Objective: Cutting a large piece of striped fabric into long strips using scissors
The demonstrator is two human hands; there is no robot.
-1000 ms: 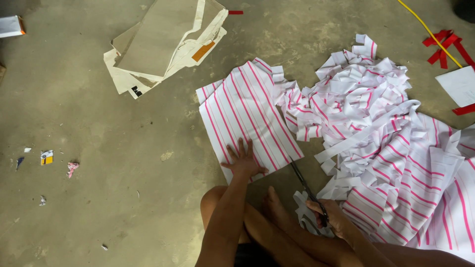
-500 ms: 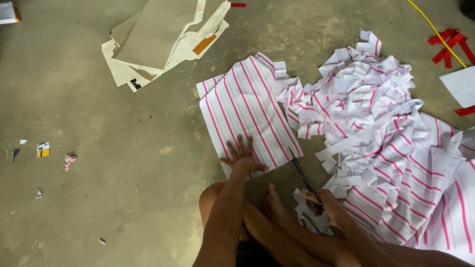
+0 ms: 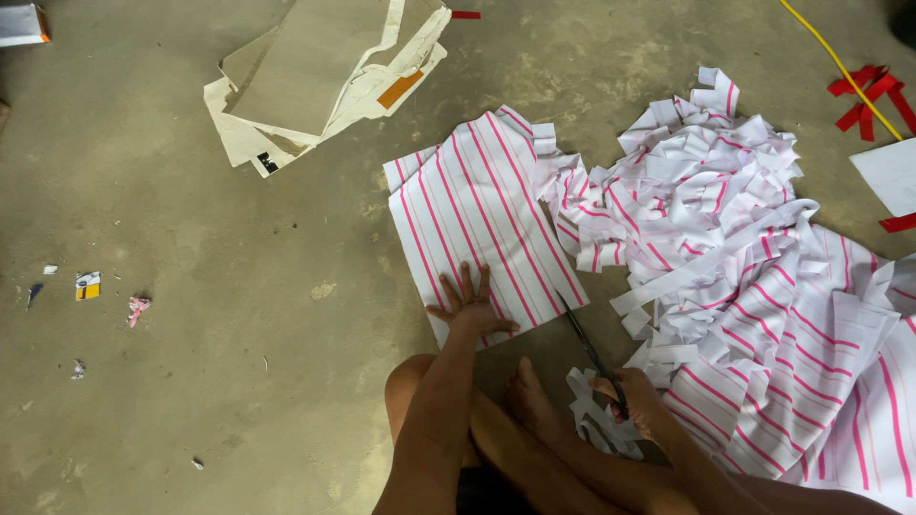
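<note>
A white sheet with pink stripes [image 3: 482,215] lies flat on the concrete floor. My left hand [image 3: 470,307] presses down on its near edge with fingers spread. My right hand [image 3: 637,402] grips black scissors [image 3: 587,348] whose blades point at the sheet's lower right corner. To the right lies a large heap of cut pink-striped strips [image 3: 711,205]. My bare legs and a foot [image 3: 534,410] are folded on the floor between my arms.
A stack of beige cardboard and paper pieces [image 3: 320,72] lies at the top left. A yellow cable [image 3: 840,67], red tape scraps [image 3: 868,91] and a white sheet [image 3: 887,176] sit at the top right. Small litter bits [image 3: 88,286] dot the floor at left.
The view has shifted slightly. My left hand stays on the striped sheet, and the scissors remain at its right edge with little visible movement.
</note>
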